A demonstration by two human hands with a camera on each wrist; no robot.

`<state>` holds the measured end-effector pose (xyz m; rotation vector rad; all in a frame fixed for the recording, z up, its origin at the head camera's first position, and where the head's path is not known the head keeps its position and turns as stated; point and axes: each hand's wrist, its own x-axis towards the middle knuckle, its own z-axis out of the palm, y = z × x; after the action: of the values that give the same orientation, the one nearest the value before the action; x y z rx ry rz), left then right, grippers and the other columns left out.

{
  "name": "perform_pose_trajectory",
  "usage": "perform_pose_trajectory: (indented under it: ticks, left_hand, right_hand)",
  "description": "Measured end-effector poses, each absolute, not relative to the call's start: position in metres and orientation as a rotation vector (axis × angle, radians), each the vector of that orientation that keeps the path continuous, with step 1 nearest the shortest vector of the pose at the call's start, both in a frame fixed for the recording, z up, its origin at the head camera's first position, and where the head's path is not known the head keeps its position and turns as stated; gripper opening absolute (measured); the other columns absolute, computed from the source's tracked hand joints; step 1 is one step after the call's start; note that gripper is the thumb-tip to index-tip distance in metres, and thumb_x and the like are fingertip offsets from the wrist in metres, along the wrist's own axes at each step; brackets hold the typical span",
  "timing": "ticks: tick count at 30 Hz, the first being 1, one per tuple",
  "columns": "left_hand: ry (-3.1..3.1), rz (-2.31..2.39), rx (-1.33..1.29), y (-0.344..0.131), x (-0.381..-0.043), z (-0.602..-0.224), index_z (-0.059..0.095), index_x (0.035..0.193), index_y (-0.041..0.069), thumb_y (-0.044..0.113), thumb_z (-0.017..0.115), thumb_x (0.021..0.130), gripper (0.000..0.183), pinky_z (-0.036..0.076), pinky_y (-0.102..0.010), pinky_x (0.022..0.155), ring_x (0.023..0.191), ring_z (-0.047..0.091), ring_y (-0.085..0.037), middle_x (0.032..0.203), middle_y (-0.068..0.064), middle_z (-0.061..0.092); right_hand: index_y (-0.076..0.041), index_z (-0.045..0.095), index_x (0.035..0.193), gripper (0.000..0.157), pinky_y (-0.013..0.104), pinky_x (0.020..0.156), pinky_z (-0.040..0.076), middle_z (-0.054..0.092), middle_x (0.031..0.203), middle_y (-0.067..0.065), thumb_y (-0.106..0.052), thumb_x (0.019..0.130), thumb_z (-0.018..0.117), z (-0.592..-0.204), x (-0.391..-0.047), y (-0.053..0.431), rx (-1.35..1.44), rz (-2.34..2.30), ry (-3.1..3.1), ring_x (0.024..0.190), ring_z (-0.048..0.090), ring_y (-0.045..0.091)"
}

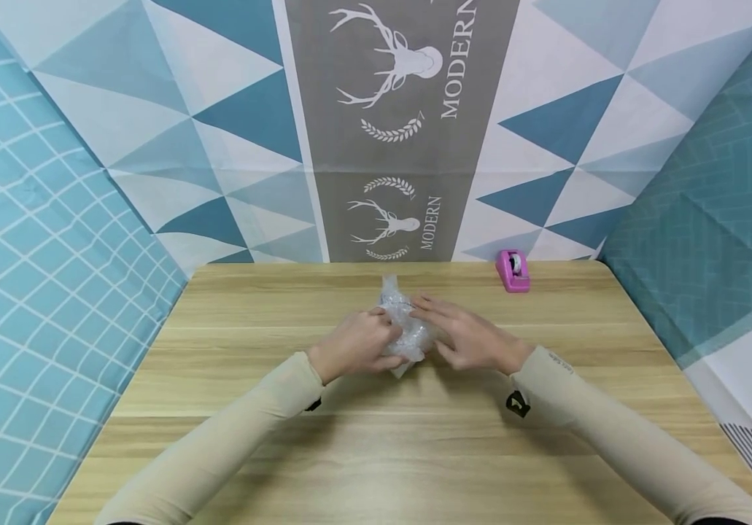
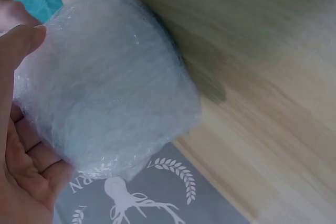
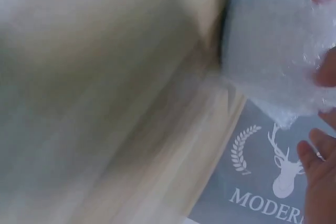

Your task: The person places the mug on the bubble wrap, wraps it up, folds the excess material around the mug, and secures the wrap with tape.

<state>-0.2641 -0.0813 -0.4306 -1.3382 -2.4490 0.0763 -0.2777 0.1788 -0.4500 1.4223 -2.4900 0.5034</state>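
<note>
A package wrapped in clear bubble wrap (image 1: 408, 332) is held just over the table, between my two hands. My left hand (image 1: 364, 341) grips its left side. In the left wrist view the package (image 2: 110, 77) looks flat and squarish, with the left thumb (image 2: 23, 43) on one face and the curled fingers (image 2: 37, 163) at its edge. My right hand (image 1: 470, 337) is at the package's right side, its fingers fairly straight, fingertips at the wrap. In the right wrist view the package (image 3: 273, 45) is partly cut off. What is inside the wrap cannot be made out.
A pink tape dispenser (image 1: 513, 271) stands near the back right edge of the wooden table (image 1: 415, 452). Patterned cloth walls rise behind the table (image 1: 382, 146) and along its left (image 1: 54, 255) and right (image 1: 697, 240) sides.
</note>
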Motion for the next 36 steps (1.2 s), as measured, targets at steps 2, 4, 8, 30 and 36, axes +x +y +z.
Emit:
perform_pose_trajectory:
  ticks: [2,4,8,30,36]
  left_hand:
    - [-2.445,0.067,-1.33,-0.081,-0.264,-0.431,0.07,0.088,0.015,0.054,0.07,0.091,0.04,0.062,-0.034,0.066,0.083,0.068,-0.02,0.083,-0.003,0.071]
    - [-2.436,0.061,-1.321,-0.08,-0.264,-0.432,0.07,0.086,0.015,0.055,0.07,0.091,0.041,0.062,-0.034,0.065,0.082,0.069,-0.02,0.082,-0.002,0.071]
    - [-2.401,0.039,-1.303,-0.079,-0.263,-0.434,0.069,0.085,0.014,0.056,0.07,0.09,0.042,0.062,-0.033,0.063,0.08,0.069,-0.02,0.081,-0.002,0.07]
    - [-2.446,-0.06,-1.312,-0.082,-0.262,-0.439,0.076,0.098,0.012,0.061,0.062,0.096,0.051,0.064,-0.036,0.071,0.095,0.072,-0.024,0.092,-0.003,0.073]
    - [-2.445,-0.074,-1.311,-0.083,-0.262,-0.439,0.075,0.094,0.014,0.06,0.063,0.095,0.048,0.064,-0.036,0.073,0.092,0.071,-0.023,0.088,-0.001,0.071]
  right_hand:
    - [-0.001,0.051,0.148,0.063,0.056,0.12,0.038,0.042,0.16,0.02,-0.023,0.092,0.068,-0.45,-0.273,0.179,1.416,0.54,-2.486,0.146,0.043,0.042]
    - [-0.001,0.051,0.149,0.067,0.057,0.119,0.038,0.042,0.16,0.021,-0.033,0.093,0.068,-0.449,-0.269,0.177,1.393,0.577,-2.513,0.146,0.043,0.041]
    - [-0.006,0.051,0.15,0.079,0.057,0.118,0.04,0.039,0.163,0.019,-0.055,0.091,0.07,-0.446,-0.262,0.173,1.314,0.595,-2.6,0.147,0.043,0.04]
    - [-0.003,0.071,0.125,0.04,0.045,0.106,0.054,0.055,0.147,0.024,-0.032,0.098,0.07,-0.436,-0.265,0.163,1.325,0.521,-2.561,0.126,0.064,0.037]
    - [-0.003,0.071,0.125,0.039,0.045,0.104,0.055,0.055,0.147,0.023,-0.033,0.098,0.069,-0.436,-0.263,0.162,1.314,0.498,-2.556,0.125,0.065,0.036]
